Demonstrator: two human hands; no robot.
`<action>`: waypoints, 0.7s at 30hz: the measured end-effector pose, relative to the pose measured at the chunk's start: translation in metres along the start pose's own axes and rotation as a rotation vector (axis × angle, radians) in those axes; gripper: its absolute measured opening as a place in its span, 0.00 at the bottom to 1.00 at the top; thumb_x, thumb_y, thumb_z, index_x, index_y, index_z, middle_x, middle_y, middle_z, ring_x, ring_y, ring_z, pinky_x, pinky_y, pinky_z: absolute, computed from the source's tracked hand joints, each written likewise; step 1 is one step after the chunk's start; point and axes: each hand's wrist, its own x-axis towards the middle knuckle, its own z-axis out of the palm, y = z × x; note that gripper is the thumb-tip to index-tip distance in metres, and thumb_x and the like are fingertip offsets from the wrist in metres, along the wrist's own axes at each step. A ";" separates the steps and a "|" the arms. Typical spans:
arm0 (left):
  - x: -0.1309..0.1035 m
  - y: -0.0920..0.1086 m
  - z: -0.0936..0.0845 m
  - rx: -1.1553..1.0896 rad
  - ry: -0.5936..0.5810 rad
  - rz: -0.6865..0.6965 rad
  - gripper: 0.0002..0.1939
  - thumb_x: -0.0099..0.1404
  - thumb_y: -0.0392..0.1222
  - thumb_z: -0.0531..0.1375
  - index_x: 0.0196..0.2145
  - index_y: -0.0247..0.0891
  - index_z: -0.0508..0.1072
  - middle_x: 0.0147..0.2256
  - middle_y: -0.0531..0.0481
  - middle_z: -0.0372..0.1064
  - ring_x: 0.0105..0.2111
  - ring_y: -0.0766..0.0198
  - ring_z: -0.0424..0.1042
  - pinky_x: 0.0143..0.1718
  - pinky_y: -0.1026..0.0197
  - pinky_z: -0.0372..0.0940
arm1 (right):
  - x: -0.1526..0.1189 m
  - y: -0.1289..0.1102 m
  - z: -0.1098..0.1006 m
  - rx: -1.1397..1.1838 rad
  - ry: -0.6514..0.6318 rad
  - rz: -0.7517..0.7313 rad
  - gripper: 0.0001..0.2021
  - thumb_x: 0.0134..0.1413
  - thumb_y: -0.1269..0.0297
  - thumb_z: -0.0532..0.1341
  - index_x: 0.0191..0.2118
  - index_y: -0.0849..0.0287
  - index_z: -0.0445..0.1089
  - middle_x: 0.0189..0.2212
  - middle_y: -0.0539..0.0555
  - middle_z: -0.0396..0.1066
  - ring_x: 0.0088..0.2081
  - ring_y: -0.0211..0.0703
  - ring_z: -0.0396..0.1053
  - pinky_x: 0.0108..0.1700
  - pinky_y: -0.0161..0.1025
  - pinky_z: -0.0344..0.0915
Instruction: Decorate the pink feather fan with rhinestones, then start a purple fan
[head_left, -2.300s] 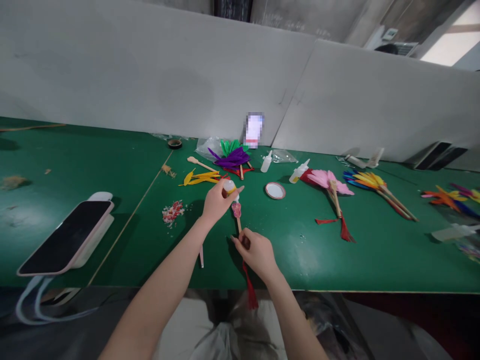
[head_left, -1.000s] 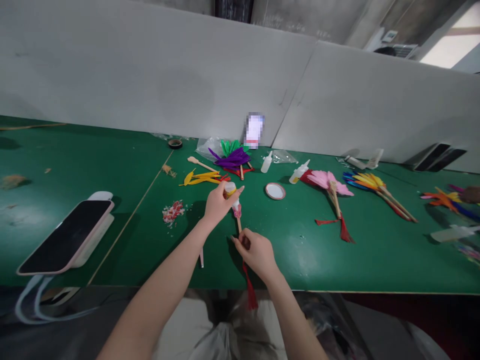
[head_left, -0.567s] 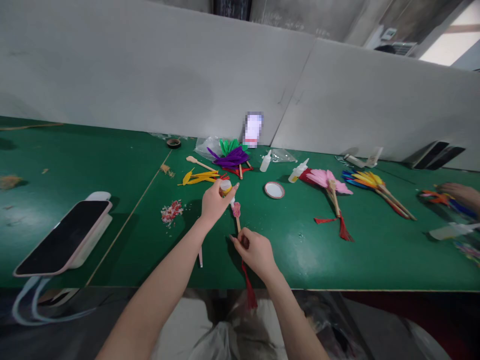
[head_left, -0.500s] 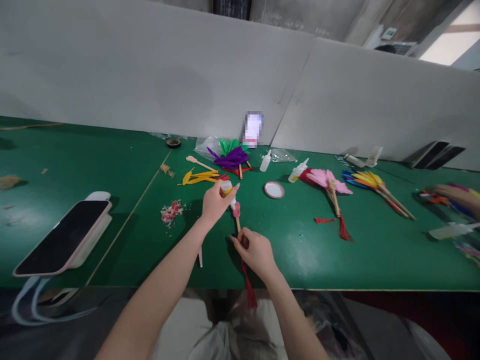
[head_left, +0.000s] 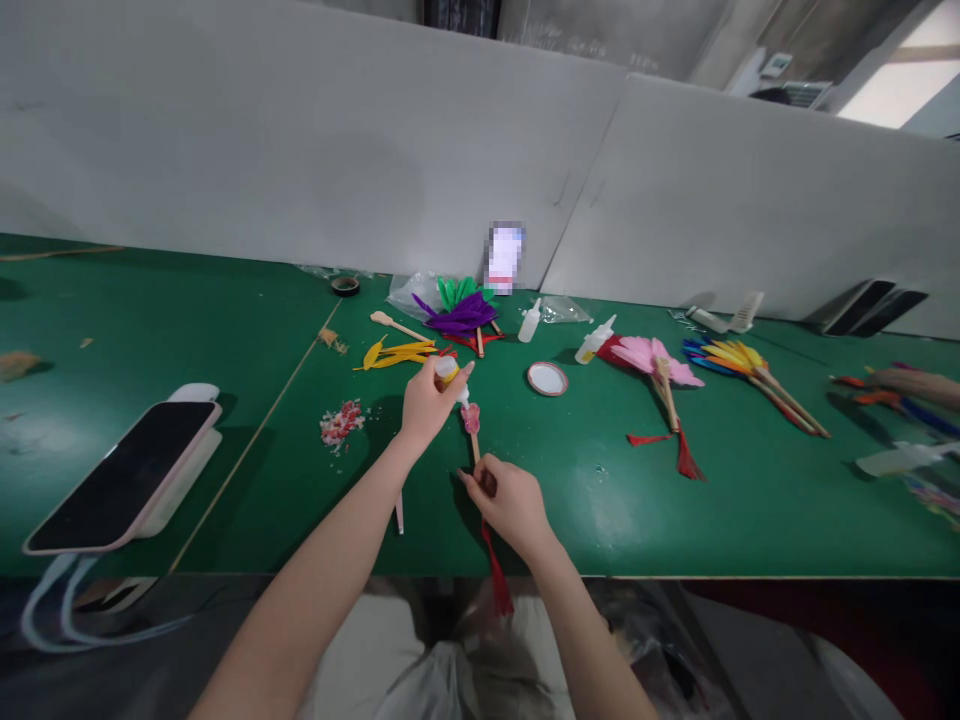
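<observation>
My left hand [head_left: 429,405] is closed around a small glue bottle [head_left: 448,370], tipped with its white nozzle down at the pink-topped head of a wooden stick [head_left: 472,420]. Between the fingers of my right hand [head_left: 510,498] is the lower part of that stick. A red tassel [head_left: 498,580] hangs from its end over the table edge. Left of my left hand lies a heap of pink and white chips [head_left: 343,424]. Yellow feathers [head_left: 401,354] and a bare wooden stick [head_left: 397,325] lie just beyond it. A thin tool [head_left: 400,514] is partly hidden under my left forearm.
Purple feathers [head_left: 461,315], two glue bottles [head_left: 529,321] [head_left: 596,340] and a round white lid [head_left: 547,379] lie beyond my hands. Rightward are a pink feather fan [head_left: 656,362], a multicoloured one [head_left: 739,360] and another person's hand [head_left: 919,384]. A phone [head_left: 127,475] lies left.
The bottle's nozzle has shifted slightly up and left over the stick's pink head. My right hand stays in place. The other person's hand at the far right has moved.
</observation>
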 end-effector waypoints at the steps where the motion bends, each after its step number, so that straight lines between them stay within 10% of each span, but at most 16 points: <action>1: 0.000 0.000 0.000 0.017 -0.008 -0.001 0.17 0.57 0.56 0.57 0.29 0.40 0.63 0.20 0.56 0.59 0.20 0.68 0.59 0.23 0.65 0.53 | 0.000 0.000 0.000 -0.001 0.001 -0.001 0.13 0.55 0.58 0.56 0.23 0.57 0.60 0.17 0.46 0.62 0.20 0.34 0.60 0.23 0.31 0.47; 21: 0.001 -0.005 0.004 -0.002 -0.070 -0.070 0.15 0.57 0.54 0.57 0.30 0.39 0.63 0.22 0.55 0.62 0.22 0.65 0.63 0.24 0.65 0.56 | -0.002 0.002 0.002 0.011 0.000 0.007 0.14 0.55 0.57 0.56 0.23 0.58 0.58 0.17 0.46 0.61 0.20 0.34 0.59 0.23 0.31 0.45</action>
